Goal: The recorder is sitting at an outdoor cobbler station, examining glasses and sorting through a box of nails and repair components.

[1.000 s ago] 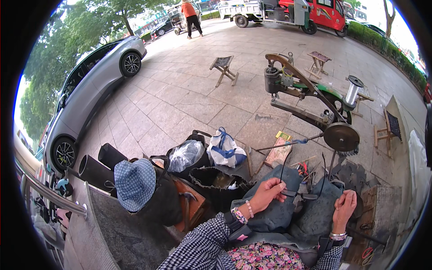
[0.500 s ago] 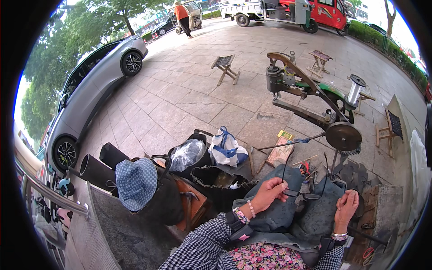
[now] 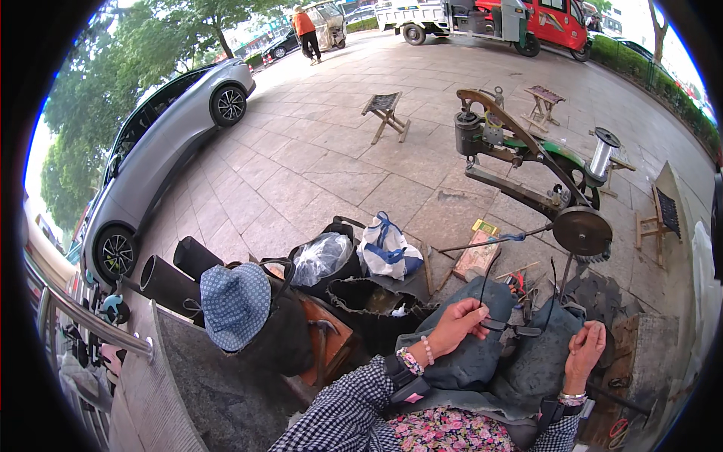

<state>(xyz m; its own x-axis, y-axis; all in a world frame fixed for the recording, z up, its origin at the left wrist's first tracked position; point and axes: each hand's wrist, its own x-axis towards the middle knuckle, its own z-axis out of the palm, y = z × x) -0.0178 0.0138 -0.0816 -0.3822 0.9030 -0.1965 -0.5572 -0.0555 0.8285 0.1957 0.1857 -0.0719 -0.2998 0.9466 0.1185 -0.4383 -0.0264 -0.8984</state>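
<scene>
My left hand [image 3: 457, 330] pinches a pair of dark-framed glasses [image 3: 527, 330] by one side, above my lap. Their two thin arms point upward and the lenses lie low between my hands. To the right of the glasses and apart from them, my right hand [image 3: 584, 352] is closed, with thumb and fingertips pressed together. Whatever it may hold is too small to make out. Beneath both hands a worn blue-grey apron [image 3: 459, 369] covers my knees.
A hand-cranked sewing machine [image 3: 527, 143] stands ahead to the right. On my left are a blue patterned hat [image 3: 235, 307], a black bag with clear plastic [image 3: 322, 260], and a white-and-blue bag [image 3: 386, 248]. Small tools [image 3: 516, 282] lie beyond my knees. A folding stool [image 3: 385, 117] stands farther off.
The whole view has shifted slightly, so the surroundings sit a little farther right. My left hand still holds the glasses, and my right hand stays closed in nearly the same place.
</scene>
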